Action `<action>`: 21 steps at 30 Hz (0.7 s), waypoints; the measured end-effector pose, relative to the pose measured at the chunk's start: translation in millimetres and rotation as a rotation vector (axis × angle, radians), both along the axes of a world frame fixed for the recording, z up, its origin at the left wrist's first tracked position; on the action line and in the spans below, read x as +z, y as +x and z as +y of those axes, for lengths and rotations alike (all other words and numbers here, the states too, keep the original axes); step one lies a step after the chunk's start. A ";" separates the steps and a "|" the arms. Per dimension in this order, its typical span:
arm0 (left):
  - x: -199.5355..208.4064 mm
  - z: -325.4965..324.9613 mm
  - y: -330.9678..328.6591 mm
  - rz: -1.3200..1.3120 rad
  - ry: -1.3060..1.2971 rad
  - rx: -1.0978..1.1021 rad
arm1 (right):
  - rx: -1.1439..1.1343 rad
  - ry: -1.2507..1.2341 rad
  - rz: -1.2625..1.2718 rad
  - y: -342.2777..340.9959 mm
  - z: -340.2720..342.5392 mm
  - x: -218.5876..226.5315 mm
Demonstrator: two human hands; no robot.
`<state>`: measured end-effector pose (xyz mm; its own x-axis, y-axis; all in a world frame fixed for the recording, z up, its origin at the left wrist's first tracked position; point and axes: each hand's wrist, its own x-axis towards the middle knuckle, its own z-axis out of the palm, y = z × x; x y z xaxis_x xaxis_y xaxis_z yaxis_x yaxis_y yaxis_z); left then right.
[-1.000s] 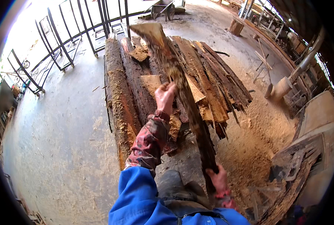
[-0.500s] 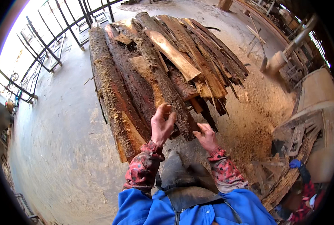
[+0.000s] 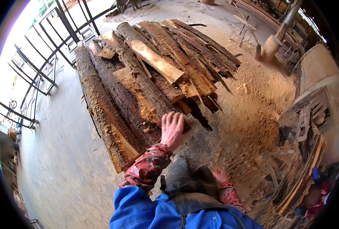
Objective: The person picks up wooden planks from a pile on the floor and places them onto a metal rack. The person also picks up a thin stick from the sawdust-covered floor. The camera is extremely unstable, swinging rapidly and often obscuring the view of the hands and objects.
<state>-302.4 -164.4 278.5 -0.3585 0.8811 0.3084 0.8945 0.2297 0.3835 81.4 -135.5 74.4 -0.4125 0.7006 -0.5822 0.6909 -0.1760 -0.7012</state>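
One barky slab [image 3: 148,84] lies at twelve o'clock on the pile [image 3: 192,57], our left hand [image 3: 173,129] touching its near end. Our right hand [image 3: 221,175] has dropped to five o'clock, so the pile seemingly carries the weight; we cannot tell either grip's closure.

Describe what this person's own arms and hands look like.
The left hand and right hand wear no gloves. Wrinkled red sleeves with dark blotches cover both forearms, and a blue garment shows above them.

Left hand [image 3: 173,131] on bark slab [image 3: 150,89], right hand [image 3: 221,175] apart, sawdust [image 3: 257,110] on floor [image 3: 59,133]
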 end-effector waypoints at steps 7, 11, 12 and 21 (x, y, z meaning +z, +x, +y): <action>-13.6 20.3 -32.8 0.057 0.053 0.233 | -0.058 0.015 0.009 60.4 -28.2 -72.8; 5.9 30.5 -16.8 0.123 -0.093 0.229 | -0.128 0.115 0.057 80.7 -49.2 -56.1; -0.6 25.4 -14.1 0.190 0.014 0.227 | -0.143 0.148 0.030 87.6 -51.1 -43.7; -129.3 -17.0 118.4 -0.141 0.130 0.079 | -0.265 0.171 -0.088 182.3 -64.2 -41.8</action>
